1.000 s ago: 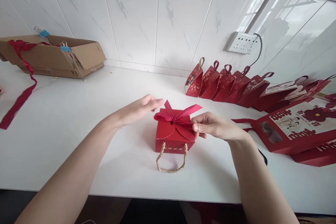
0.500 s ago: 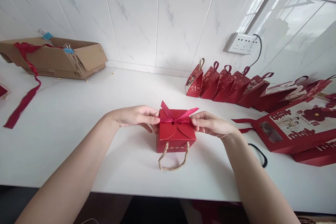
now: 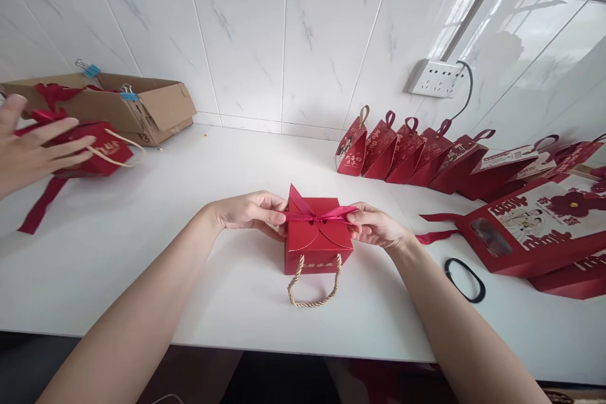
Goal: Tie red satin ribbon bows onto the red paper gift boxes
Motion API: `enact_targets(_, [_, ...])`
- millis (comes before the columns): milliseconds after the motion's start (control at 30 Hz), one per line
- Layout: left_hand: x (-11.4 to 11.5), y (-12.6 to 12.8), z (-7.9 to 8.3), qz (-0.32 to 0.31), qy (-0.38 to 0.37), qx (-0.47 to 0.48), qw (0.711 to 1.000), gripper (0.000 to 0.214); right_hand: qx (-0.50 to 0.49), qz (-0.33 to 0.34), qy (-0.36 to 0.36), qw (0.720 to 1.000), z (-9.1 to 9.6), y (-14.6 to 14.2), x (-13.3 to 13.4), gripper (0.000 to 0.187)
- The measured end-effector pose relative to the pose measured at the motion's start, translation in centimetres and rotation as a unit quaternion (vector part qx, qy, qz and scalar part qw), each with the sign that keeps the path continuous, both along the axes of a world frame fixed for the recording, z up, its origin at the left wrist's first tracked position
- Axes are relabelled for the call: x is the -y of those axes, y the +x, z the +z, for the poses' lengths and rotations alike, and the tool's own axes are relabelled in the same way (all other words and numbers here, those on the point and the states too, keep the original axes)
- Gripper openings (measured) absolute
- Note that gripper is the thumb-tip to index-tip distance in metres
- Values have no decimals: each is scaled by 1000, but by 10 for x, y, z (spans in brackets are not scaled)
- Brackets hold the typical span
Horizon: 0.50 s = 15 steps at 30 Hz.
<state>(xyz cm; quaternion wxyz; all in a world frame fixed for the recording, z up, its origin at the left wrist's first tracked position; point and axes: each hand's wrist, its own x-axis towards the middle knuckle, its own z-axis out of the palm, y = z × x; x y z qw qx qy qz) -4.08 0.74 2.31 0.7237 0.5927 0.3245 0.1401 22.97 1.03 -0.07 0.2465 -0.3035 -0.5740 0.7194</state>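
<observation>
A red gift box with a twisted cream rope handle hanging at its front stands on the white table before me. Across its top runs a crimson ribbon, tied in the middle with one pointed tail standing up. My left hand pinches the ribbon at the box's left side, its lower fingers partly hidden behind the box. At the right side, my right hand pinches the ribbon between thumb and fingers.
Another person's hand is at a second red box on the left. Behind it sits a cardboard box with ribbons and blue clips. Red triangular boxes line the back right. A black loop and flat red boxes lie right.
Another person's hand has come in from the left with a red box. My hands stay at the ribbon; its right tail now lies flatter, by my right fingers.
</observation>
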Motion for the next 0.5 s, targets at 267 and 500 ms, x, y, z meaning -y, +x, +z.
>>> enact_targets(267, [-2,-1,-5,6,-1,13,1000,33,-57,-19,-16,998,-13,-3,-1,41])
enact_targets(500, [-1,-2,-1,-2,10,4,1000,26,-54,24,5,998,-9,4,-5,44])
